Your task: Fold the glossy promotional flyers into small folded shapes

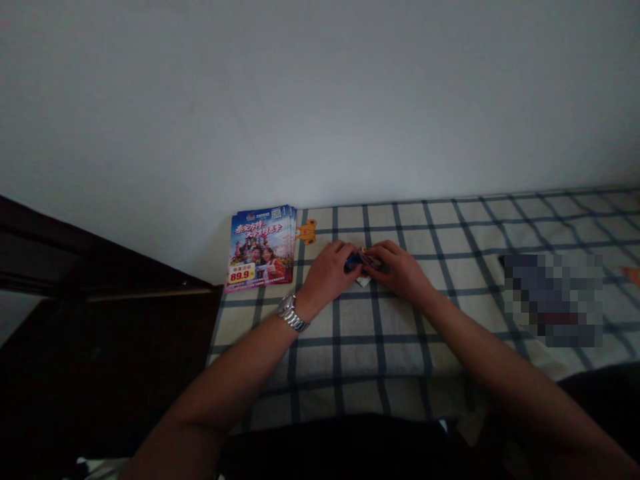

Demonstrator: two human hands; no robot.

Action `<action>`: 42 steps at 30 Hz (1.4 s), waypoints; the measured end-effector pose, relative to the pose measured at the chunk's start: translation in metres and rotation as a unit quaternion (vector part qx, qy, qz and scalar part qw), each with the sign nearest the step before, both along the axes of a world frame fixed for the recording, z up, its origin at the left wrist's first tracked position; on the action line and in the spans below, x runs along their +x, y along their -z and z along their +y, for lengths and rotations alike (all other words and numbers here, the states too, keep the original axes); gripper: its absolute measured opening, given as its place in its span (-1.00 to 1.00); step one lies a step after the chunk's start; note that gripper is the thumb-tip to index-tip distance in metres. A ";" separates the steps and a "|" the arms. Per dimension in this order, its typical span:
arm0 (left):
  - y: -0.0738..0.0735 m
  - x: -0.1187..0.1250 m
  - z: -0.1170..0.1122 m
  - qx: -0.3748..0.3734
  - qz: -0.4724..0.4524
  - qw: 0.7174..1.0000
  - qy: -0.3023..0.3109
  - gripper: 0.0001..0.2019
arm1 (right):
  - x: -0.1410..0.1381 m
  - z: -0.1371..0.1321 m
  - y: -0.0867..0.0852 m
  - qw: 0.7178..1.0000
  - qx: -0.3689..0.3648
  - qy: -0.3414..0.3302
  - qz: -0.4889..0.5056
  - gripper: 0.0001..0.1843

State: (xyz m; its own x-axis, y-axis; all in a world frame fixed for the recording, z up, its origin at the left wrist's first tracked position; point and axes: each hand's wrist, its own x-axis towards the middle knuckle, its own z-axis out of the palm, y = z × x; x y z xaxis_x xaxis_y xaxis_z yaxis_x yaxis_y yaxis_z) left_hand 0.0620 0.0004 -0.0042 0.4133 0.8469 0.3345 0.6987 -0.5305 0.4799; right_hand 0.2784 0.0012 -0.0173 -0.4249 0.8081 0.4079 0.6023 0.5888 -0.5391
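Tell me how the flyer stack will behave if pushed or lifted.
The stack would probably fan apart if pushed, since its edges sit staggered. Looking like thin printed paper, it may flex when lifted. Lying flat, it seems unlikely to roll or tip.

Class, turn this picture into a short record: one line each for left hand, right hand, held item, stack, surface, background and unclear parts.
Left hand: the left hand, silver watch at its wrist, grips the held item
Right hand: the right hand grips the same item from the other side
Held item: small printed piece, partly hidden by fingers
Stack: flyers, top one showing "89.9", beside an orange bear figure
Surface: checked cloth
Background: pale wall
Unclear: pixelated dark item, far right
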 end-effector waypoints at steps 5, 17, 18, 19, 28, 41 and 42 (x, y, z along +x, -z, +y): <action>-0.005 -0.002 0.000 -0.010 0.006 1.000 0.009 -0.79 | 0.000 -0.002 -0.004 1.000 -0.007 0.008 -0.001 -0.73; -0.005 0.002 -0.003 0.010 0.027 0.999 -0.013 -0.82 | 0.000 -0.003 -0.004 1.000 -0.016 0.010 0.010 -0.69; -0.005 0.002 -0.003 0.012 0.029 0.999 -0.015 -0.82 | 0.000 -0.003 -0.004 1.000 -0.017 0.011 0.011 -0.69; -0.005 0.002 -0.003 0.013 0.029 0.999 -0.015 -0.82 | 0.000 -0.004 -0.004 1.000 -0.018 0.012 0.012 -0.68; -0.002 0.004 -0.002 0.005 0.005 1.000 -0.028 -0.91 | -0.005 -0.005 -0.006 1.000 -0.006 0.015 0.002 -0.63; -0.004 0.002 0.000 -0.029 -0.062 0.997 -0.038 -0.92 | -0.004 -0.005 -0.003 0.999 0.022 -0.003 -0.023 -0.67; -0.004 0.002 0.000 -0.030 -0.062 0.997 -0.040 -0.92 | -0.004 -0.005 -0.003 0.999 0.024 -0.006 -0.025 -0.66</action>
State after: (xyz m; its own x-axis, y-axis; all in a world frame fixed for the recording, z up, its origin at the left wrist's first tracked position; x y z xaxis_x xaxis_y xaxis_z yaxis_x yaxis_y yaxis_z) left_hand 0.0640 0.0007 -0.0001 0.3031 0.8951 0.3270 0.6713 -0.4441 0.5934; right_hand 0.2742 -0.0035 -0.0144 -0.4558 0.7826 0.4240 0.6209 0.6209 -0.4785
